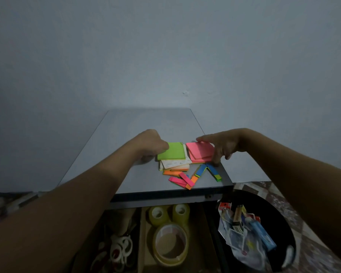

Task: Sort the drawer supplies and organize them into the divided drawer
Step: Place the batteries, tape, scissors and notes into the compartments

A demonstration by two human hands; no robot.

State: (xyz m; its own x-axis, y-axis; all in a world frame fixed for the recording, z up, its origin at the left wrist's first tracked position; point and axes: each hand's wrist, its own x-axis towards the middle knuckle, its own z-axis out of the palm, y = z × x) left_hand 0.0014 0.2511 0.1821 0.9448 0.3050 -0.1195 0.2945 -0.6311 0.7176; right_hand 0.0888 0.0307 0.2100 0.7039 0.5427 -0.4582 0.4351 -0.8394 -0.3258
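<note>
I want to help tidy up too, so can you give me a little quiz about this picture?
1. True or false: the left hand holds the green pad.
2. Where do the tape rolls lie? A on the table; B in the drawer; C in the tub.
3. Fill in: the right hand holds the ___ pad.

Key: 1 true; 2 B; 3 pink, the pink pad.
</note>
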